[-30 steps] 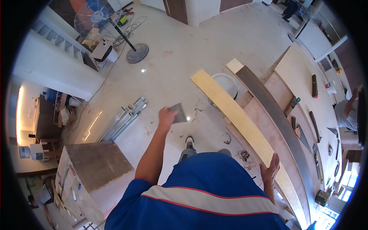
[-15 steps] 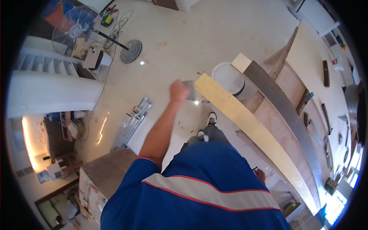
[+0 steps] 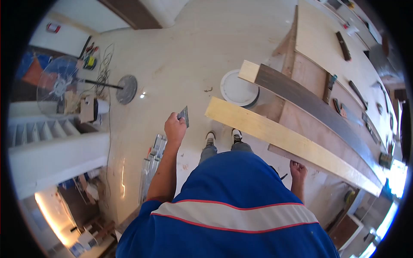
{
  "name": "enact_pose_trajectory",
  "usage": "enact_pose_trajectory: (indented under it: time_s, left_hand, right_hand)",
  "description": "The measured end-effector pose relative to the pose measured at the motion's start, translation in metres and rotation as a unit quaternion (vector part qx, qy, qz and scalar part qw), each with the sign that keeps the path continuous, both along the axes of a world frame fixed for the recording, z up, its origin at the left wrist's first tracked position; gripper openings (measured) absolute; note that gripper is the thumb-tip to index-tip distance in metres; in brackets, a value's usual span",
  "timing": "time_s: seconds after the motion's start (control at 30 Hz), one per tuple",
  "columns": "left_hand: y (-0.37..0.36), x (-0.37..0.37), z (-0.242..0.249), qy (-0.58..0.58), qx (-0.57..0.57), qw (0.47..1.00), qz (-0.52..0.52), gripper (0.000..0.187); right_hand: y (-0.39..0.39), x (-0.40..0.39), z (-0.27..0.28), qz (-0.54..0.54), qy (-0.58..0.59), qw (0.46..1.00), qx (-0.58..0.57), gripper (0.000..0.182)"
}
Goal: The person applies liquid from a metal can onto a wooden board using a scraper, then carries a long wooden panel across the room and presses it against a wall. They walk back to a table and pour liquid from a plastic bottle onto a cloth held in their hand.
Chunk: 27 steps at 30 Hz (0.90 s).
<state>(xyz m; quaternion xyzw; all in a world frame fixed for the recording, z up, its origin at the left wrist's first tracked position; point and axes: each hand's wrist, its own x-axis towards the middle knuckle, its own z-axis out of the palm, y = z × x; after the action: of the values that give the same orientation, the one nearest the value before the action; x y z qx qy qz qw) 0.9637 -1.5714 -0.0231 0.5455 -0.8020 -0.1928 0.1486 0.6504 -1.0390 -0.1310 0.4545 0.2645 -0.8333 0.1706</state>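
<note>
My left hand [image 3: 174, 130] is closed around a flat grey scraper [image 3: 184, 117], its blade pointing up and to the right over the floor. To its right lies a long pale wooden board [image 3: 275, 133], slanting from the middle of the view down to the lower right. My right hand [image 3: 298, 171] is below that board, close to the lower edge of a brown strip [image 3: 286, 154] under it. Its fingers are curled, and what they hold, if anything, is hidden.
A dark board [image 3: 309, 101] runs beside the pale one on a bench with several tools. A round white-lidded bucket [image 3: 238, 88] stands under the board ends. Left are a standing fan [image 3: 60, 86], its round base [image 3: 126, 89], cables and a folded aluminium ladder [image 3: 150, 165].
My left hand with the scraper has drawn back from the pale board's end, to the left and down. My right hand has come out further beside the board. The view has turned.
</note>
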Motion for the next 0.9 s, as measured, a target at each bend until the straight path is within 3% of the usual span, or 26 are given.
enact_pose_trajectory:
  time_s: [0.2,0.3,0.4,0.5,0.6,0.7,0.77,0.83,0.9]
  left_hand:
    - [-0.032,-0.008,0.006,0.019,0.009,0.996,-0.089,0.019]
    - [-0.052,0.003,-0.012,0.038,0.011,0.993,-0.11,0.02]
    - [-0.065,0.006,-0.018,0.053,0.029,0.995,-0.078,0.021]
    - [-0.08,-0.002,-0.022,0.127,0.044,0.989,-0.058,0.02]
    - [-0.088,-0.024,-0.013,0.143,-0.115,0.976,-0.118,0.018]
    - [-0.083,-0.056,0.014,0.207,-0.004,0.97,-0.129,0.018]
    - [-0.077,-0.072,0.034,0.236,0.11,0.956,-0.132,0.016]
    - [-0.069,-0.092,0.04,0.282,0.203,0.93,-0.122,0.015]
    - [-0.055,-0.107,0.033,0.335,0.289,0.892,-0.094,0.013]
  right_hand:
    - [-0.029,0.029,0.033,-0.042,0.048,0.997,-0.046,0.063]
    - [-0.05,0.044,0.042,-0.055,0.061,0.996,0.026,0.069]
    - [-0.057,0.062,0.04,-0.039,0.091,0.994,0.044,0.066]
    - [-0.056,0.081,0.051,0.047,0.178,0.983,-0.021,0.052]
    - [-0.075,0.087,0.083,0.132,0.192,0.97,0.07,0.047]
    - [-0.062,0.092,0.06,0.113,0.139,0.973,0.144,0.034]
    - [-0.028,0.107,0.015,0.115,0.101,0.98,0.13,0.024]
    - [0.003,0.128,-0.018,0.184,0.035,0.973,0.135,0.018]
    - [0.02,0.162,-0.037,0.201,-0.036,0.954,0.218,0.034]
